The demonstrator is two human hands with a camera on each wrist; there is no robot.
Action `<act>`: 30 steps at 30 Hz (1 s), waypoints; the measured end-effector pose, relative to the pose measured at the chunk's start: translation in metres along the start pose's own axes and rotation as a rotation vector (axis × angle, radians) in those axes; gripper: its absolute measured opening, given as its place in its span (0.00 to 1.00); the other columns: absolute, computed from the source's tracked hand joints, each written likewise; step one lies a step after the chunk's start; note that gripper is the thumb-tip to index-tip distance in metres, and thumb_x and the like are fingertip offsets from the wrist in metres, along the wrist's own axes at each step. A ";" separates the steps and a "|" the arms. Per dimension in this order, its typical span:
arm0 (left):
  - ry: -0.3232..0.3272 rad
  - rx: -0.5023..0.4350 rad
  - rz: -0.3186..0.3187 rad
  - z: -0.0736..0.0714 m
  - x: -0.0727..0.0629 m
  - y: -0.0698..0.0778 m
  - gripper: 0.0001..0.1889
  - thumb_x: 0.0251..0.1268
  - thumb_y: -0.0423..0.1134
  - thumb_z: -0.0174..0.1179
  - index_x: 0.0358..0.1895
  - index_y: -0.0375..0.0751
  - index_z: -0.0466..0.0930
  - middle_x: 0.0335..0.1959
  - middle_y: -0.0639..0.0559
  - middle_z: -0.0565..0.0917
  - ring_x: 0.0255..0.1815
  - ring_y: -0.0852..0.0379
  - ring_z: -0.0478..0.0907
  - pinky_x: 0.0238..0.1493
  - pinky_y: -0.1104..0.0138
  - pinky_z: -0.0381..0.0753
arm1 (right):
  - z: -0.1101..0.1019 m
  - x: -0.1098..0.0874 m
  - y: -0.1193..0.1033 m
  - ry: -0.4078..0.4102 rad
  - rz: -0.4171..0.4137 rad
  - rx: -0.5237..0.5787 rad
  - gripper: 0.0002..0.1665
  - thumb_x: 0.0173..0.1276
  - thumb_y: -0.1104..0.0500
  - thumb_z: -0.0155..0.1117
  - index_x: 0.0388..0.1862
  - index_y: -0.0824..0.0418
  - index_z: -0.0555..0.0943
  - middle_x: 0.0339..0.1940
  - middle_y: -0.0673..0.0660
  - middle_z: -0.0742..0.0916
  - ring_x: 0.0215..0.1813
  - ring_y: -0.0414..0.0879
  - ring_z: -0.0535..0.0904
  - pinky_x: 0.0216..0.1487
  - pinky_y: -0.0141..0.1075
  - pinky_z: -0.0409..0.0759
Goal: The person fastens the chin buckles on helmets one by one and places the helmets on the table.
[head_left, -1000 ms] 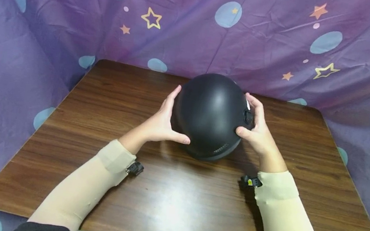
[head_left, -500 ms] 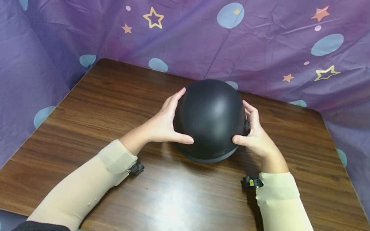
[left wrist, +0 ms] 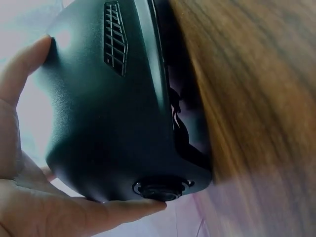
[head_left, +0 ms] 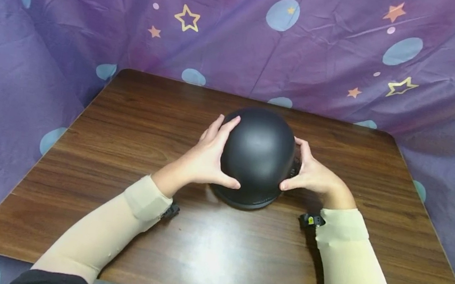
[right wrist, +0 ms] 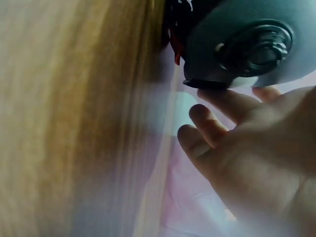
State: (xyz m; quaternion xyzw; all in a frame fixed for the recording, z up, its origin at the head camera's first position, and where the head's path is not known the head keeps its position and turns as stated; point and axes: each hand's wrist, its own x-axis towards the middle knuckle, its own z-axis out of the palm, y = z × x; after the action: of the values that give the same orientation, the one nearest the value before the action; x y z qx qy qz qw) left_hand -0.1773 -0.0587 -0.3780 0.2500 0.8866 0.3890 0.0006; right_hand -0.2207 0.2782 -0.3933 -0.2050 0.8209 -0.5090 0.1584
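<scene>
A matte black helmet (head_left: 257, 156) sits dome up, low over the middle of the wooden table. My left hand (head_left: 211, 159) grips its left side, with the thumb at the near face and the fingers spread up toward the top. On the opposite side my right hand (head_left: 311, 176) holds it between the thumb in front and the fingers behind. A slotted vent (left wrist: 116, 42) and a round side fitting (left wrist: 160, 189) show in the left wrist view. In the right wrist view, another round fitting (right wrist: 264, 52) and a small red piece (right wrist: 176, 47) at the lower edge appear; the helmet's inside is mostly hidden.
The brown wooden table (head_left: 81, 182) ends at a rounded back edge against a purple curtain (head_left: 229, 45) patterned with stars. A small black camera (head_left: 311, 220) is worn at the right wrist, and another (head_left: 171, 210) at the left.
The helmet has come down and a little nearer, turning so its right-side fitting is more hidden. Both hands moved with it, and the left fingers now reach farther over the dome.
</scene>
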 end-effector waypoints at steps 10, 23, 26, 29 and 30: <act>0.017 0.032 -0.034 0.006 -0.002 0.001 0.78 0.36 0.57 0.90 0.88 0.64 0.38 0.87 0.35 0.36 0.85 0.26 0.42 0.69 0.30 0.69 | 0.000 0.001 0.000 -0.067 0.017 0.002 0.77 0.46 0.69 0.87 0.85 0.60 0.43 0.81 0.71 0.61 0.83 0.63 0.49 0.81 0.63 0.38; -0.012 0.033 -0.078 0.004 -0.009 0.011 0.77 0.39 0.57 0.90 0.88 0.67 0.38 0.87 0.35 0.36 0.84 0.25 0.45 0.67 0.30 0.70 | -0.008 -0.003 -0.001 -0.212 0.025 0.111 0.69 0.67 0.65 0.72 0.90 0.55 0.33 0.87 0.68 0.47 0.84 0.63 0.40 0.79 0.67 0.38; -0.014 0.036 -0.075 0.004 -0.009 0.011 0.77 0.40 0.57 0.89 0.88 0.67 0.37 0.87 0.35 0.36 0.84 0.25 0.45 0.67 0.30 0.70 | -0.007 -0.003 0.000 -0.207 0.036 0.130 0.70 0.66 0.66 0.72 0.90 0.55 0.32 0.86 0.69 0.48 0.84 0.63 0.40 0.79 0.66 0.37; -0.017 0.038 -0.073 0.004 -0.009 0.011 0.76 0.40 0.57 0.89 0.88 0.67 0.37 0.87 0.35 0.36 0.84 0.24 0.45 0.67 0.30 0.70 | -0.007 -0.004 0.001 -0.201 0.039 0.141 0.70 0.66 0.66 0.72 0.90 0.55 0.32 0.86 0.69 0.48 0.84 0.63 0.39 0.80 0.66 0.36; -0.018 0.039 -0.072 0.004 -0.009 0.010 0.76 0.40 0.58 0.89 0.88 0.67 0.37 0.87 0.35 0.36 0.84 0.24 0.45 0.67 0.30 0.70 | -0.007 -0.004 0.002 -0.200 0.042 0.143 0.70 0.66 0.66 0.72 0.90 0.55 0.32 0.86 0.69 0.47 0.84 0.63 0.39 0.80 0.66 0.36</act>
State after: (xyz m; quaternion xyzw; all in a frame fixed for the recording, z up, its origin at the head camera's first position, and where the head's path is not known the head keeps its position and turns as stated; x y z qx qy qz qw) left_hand -0.1643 -0.0540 -0.3753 0.2213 0.9024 0.3692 0.0176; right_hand -0.2210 0.2857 -0.3917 -0.2257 0.7667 -0.5397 0.2643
